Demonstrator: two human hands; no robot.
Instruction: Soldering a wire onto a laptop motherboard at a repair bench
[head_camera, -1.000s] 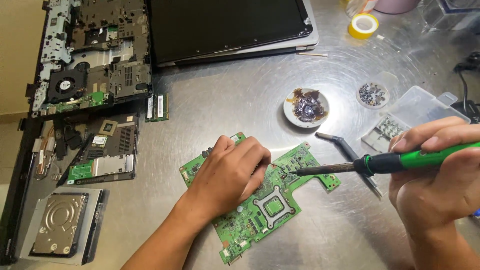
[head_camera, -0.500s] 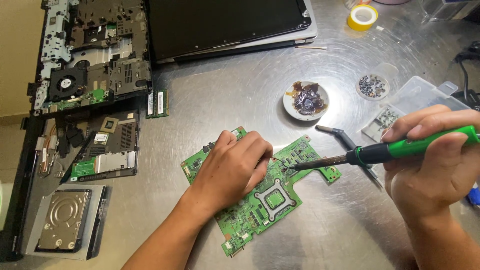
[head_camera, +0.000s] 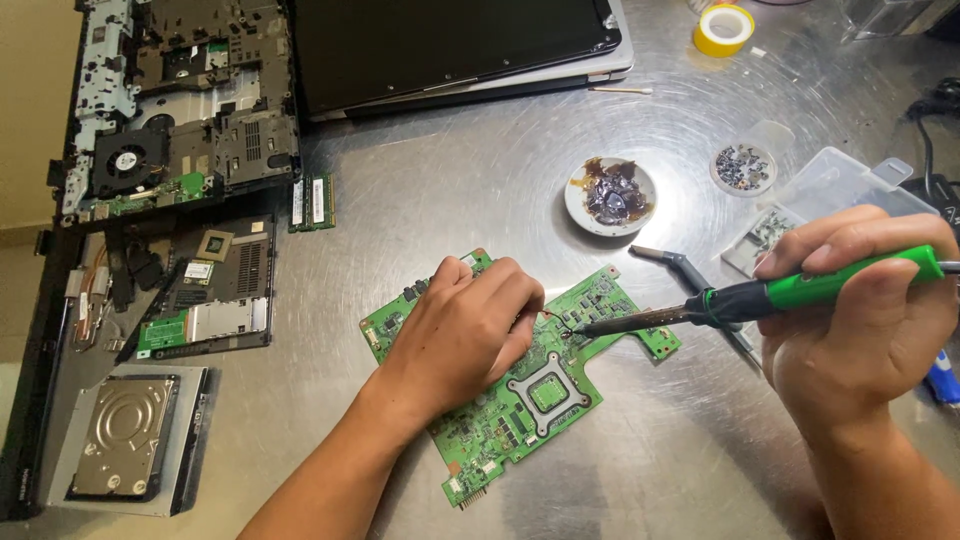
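1. We look down at a scratched steel table (head_camera: 420, 200) where a green laptop motherboard (head_camera: 520, 385) lies flat, its long axis running from near-left to far-right
2. Our left hand (head_camera: 465, 335) rests on the middle of the board, palm down, fingers curled together – thumb and forefinger seem to pinch a thin reddish wire (head_camera: 550, 318) at the fingertips, though the grip itself is partly hidden
3. Our right hand (head_camera: 865, 320) is wrapped closed around the green handle of a soldering iron (head_camera: 760, 300), held like a pen
4. The iron lies almost level, pointing left; its dark tip meets the board just beside the left fingertips, right of them – the two hands face each other across that one spot
5. The left hand is the nearer to the joint; the right stays well off the board, out at the handle end
6. Past the board stand a small white dish of dark flux residue (head_camera: 611, 195) and black tweezers (head_camera: 690, 275)
7. At far left lie a stripped laptop chassis (head_camera: 180, 110) and a hard drive (head_camera: 125, 435); a yellow tape roll (head_camera: 724, 28) sits at the far edge
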